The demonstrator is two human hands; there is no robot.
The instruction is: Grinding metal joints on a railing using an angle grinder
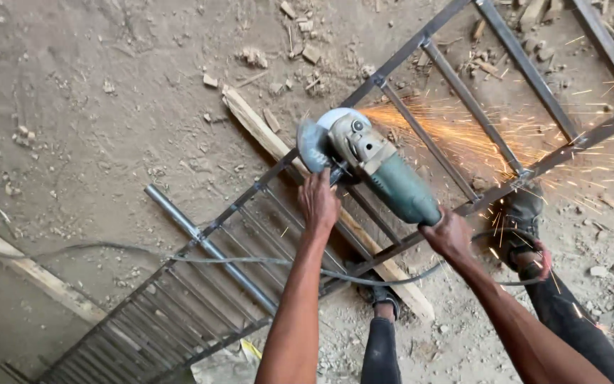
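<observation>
An angle grinder (371,167) with a grey head and green body bites into the upper rail of a welded steel grille (421,139) lying flat on the dirt floor (94,121), its disc set just left of where a crossbar meets the rail and throwing a broad fan of orange sparks to the right, across the open bars. The left hand (318,203) is wrapped around the side handle beneath the guard, fingers closed on it; the right hand (448,233) is clenched around the rear of the green body, where the grey power cord (179,257) leaves and trails off to the left over the closely spaced bars. To my eye the two-handed hold is the right one here: a shallow disc angle, light even pressure and the spark stream kept pointing away from the body would serve the work best. The sparks pass close to the dark shoes (524,213) planted on the frame, and the cord lies near the cut, both worth watching. A galvanised pipe (207,245) and a wooden batten (264,135) run under the grille, propping it off the ground amid rubble and stone chips.
</observation>
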